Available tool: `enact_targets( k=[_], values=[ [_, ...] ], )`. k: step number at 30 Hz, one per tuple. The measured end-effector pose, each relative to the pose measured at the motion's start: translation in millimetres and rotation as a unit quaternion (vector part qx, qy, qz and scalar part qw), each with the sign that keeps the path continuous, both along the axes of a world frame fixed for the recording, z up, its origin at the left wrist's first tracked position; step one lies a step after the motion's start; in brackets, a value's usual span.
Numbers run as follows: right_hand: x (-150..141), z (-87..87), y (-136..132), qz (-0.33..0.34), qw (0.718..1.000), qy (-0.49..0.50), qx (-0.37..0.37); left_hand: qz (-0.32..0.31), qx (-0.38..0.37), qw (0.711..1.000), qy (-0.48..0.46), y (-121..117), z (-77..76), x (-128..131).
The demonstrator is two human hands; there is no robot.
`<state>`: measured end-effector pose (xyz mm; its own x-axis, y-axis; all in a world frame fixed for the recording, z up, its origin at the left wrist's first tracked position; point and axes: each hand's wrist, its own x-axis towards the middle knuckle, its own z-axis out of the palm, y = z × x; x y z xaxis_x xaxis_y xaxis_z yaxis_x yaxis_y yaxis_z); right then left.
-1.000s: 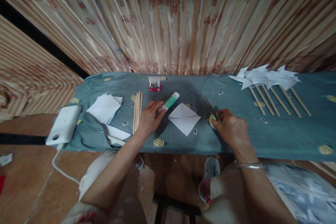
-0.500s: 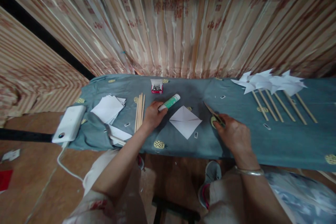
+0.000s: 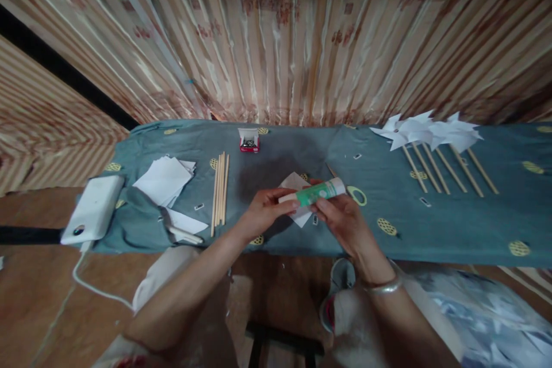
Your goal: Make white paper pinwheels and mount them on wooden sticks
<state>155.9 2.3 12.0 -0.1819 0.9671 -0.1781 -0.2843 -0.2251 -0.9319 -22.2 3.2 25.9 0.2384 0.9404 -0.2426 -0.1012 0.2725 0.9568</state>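
A green and white glue stick (image 3: 313,194) is held level above the table between both hands. My left hand (image 3: 268,213) grips its left end, and my right hand (image 3: 340,215) pinches it toward the right end. Beneath lies a creased square of white paper (image 3: 292,180), partly covered by the hands and the glue stick. Just beyond my right hand rest the scissors (image 3: 357,196) with light green handles, partly hidden behind the hand and glue stick.
Several finished paper pinwheels (image 3: 425,131) on sticks lie at the right. Left of my hands are loose wooden sticks (image 3: 219,192), a stack of white paper (image 3: 166,180) and a white power bank (image 3: 94,210) with a cable. A small red box (image 3: 249,142) stands open at the back.
My right hand has let go of the scissors, leaving them on the table, and moved left onto the glue stick. My left hand has brought the glue stick rightward over the paper.
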Motion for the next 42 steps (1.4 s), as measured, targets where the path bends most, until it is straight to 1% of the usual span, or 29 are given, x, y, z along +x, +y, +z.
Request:
enact_targets(
  k=[1,3,5,7,9,10,11,12,13,15,17,18,20,23,25,27,29,32,34,37,39,42],
  values=[
    [-4,0.6,-1,0.008,0.999,0.033,-0.019,-0.008,-0.004,1.000,-0.007,-2,0.6,2],
    [-9,2.7,-1,0.003,0.997,0.069,-0.044,-0.011,-0.008,1.000,-0.018,-4,0.3,2],
    [-10,4.2,1,-0.024,0.994,0.087,-0.061,-0.004,-0.011,1.000,-0.024,-3,-1.6,0],
    [-8,3.2,4,-0.066,0.989,0.109,-0.080,0.008,-0.010,1.000,-0.016,1,-4.5,-6],
    [-4,-0.6,8,-0.107,0.979,0.142,-0.094,0.029,0.011,0.999,0.025,6,-7.7,-15],
    [-2,-3.1,10,-0.119,0.975,0.158,-0.098,0.044,0.036,0.996,0.072,9,-9.2,-21],
    [0,-5.7,12,-0.122,0.972,0.171,-0.101,0.063,0.070,0.987,0.133,12,-10.5,-28],
    [1,-8.0,13,-0.118,0.970,0.184,-0.107,0.079,0.110,0.970,0.202,16,-11.8,-34],
    [3,-9.9,14,-0.110,0.967,0.198,-0.119,0.082,0.144,0.949,0.268,19,-13.1,-41],
    [5,-11.5,14,-0.087,0.956,0.234,-0.157,0.060,0.199,0.905,0.371,25,-16.5,-51],
    [5,-11.0,14,-0.066,0.944,0.264,-0.188,0.029,0.248,0.869,0.427,30,-22.0,-58],
    [5,-10.3,14,-0.057,0.942,0.271,-0.192,0.015,0.268,0.853,0.447,31,-25.6,-59],
    [4,-9.4,14,-0.050,0.947,0.266,-0.173,-0.004,0.294,0.828,0.478,33,-33.5,-60],
    [2,-9.5,15,-0.057,0.960,0.237,-0.136,-0.012,0.308,0.809,0.501,36,-42.1,-59],
    [0,-9.5,15,-0.069,0.966,0.214,-0.125,-0.013,0.317,0.803,0.504,37,-42.3,-58],
    [-2,-8.7,16,-0.089,0.970,0.190,-0.119,-0.011,0.328,0.795,0.510,36,-37.5,-57],
    [-3,-7.0,17,-0.112,0.974,0.159,-0.112,0.000,0.341,0.781,0.523,33,-29.9,-55],
    [-2,-4.8,20,-0.144,0.980,0.104,-0.093,0.013,0.367,0.757,0.540,21,-20.5,-47],
    [0,-4.2,23,-0.155,0.981,0.081,-0.082,-0.020,0.395,0.753,0.526,9,-19.6,-38],
    [3,-3.3,27,-0.168,0.980,0.075,-0.081,-0.091,0.427,0.761,0.480,-8,-25.8,-23],
    [4,-2.0,30,-0.170,0.979,0.076,-0.082,-0.115,0.425,0.761,0.476,-16,-32.0,-15],
    [3,0.0,32,-0.137,0.985,0.074,-0.079,-0.136,0.410,0.751,0.499,-22,-40.4,-9]
  ],
)
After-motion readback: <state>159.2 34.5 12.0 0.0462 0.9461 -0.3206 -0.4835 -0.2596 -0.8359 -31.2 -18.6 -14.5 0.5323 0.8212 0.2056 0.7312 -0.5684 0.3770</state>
